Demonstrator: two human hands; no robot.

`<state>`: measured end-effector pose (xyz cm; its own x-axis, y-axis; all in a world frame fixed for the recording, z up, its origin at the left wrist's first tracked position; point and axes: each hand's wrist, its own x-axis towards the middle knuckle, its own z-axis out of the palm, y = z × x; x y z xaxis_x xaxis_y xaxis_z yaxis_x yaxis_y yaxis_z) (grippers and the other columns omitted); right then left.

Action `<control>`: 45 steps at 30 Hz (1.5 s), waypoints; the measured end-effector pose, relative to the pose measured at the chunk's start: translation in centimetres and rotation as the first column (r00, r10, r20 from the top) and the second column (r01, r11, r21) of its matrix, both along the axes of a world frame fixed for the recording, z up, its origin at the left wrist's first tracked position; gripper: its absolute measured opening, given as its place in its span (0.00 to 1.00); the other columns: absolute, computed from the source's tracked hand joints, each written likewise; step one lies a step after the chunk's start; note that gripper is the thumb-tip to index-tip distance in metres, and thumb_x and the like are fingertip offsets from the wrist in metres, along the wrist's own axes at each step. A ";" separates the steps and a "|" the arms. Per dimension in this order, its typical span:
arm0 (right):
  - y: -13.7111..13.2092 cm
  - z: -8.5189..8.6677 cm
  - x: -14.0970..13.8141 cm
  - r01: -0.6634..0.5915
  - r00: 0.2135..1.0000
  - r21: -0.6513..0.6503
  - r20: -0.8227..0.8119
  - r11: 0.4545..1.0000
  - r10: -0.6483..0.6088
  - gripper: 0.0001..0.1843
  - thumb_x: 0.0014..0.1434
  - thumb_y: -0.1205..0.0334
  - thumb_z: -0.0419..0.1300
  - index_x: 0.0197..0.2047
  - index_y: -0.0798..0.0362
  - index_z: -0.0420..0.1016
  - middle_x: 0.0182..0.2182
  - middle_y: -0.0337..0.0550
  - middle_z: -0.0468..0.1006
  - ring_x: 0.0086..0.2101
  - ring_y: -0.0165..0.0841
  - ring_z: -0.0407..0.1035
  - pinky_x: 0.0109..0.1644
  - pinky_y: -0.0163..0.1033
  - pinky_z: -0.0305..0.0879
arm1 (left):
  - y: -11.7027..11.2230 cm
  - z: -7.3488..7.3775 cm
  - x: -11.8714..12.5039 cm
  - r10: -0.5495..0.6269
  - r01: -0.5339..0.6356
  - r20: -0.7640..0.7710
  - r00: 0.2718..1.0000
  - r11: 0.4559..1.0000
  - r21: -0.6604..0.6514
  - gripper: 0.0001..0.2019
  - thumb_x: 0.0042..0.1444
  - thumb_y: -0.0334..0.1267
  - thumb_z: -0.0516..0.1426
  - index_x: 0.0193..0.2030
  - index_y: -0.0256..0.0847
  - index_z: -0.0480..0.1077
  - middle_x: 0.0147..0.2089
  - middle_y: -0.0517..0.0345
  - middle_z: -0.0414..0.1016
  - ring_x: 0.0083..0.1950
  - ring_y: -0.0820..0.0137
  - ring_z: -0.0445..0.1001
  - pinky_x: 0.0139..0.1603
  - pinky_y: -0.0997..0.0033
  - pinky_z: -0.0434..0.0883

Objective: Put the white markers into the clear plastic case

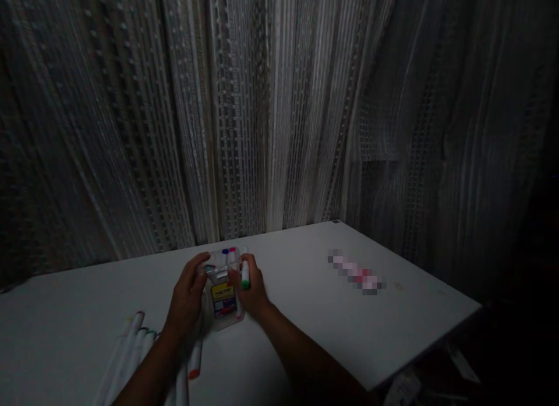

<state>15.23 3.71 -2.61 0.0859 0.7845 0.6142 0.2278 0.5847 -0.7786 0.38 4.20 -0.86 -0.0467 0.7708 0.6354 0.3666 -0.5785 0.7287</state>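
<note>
A clear plastic marker case (227,322) with a yellow and purple label stands on the white table, slightly tilted. Blue and pink marker ends show at its top. My left hand (186,295) grips the upper left side of this case, fingers curled near its lid. On the other side, my right hand (254,289) is closed around a white marker with a green end (245,276), and its thumb rests against the case. An orange-ended marker (195,359) lies just below my left hand, partly hidden by the wrist.
Several white markers (126,353) lie in a bunch at the front left, partly behind my left forearm. A blurred pink and red item (356,272) lies on the right of the white table (297,260). A striped curtain (244,115) hangs behind the table.
</note>
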 end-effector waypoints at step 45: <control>-0.5 0.4 -0.5 0.032 0.999 -0.023 0.031 0.999 -0.031 0.15 0.54 0.50 0.55 0.41 0.49 0.58 0.26 0.34 0.68 0.26 0.30 0.66 0.28 0.33 0.61 | -1.1 0.6 -0.7 -0.032 0.030 -0.028 0.999 0.997 -0.067 0.28 0.54 0.56 0.46 0.53 0.37 0.63 0.49 0.48 0.73 0.45 0.62 0.72 0.39 0.68 0.71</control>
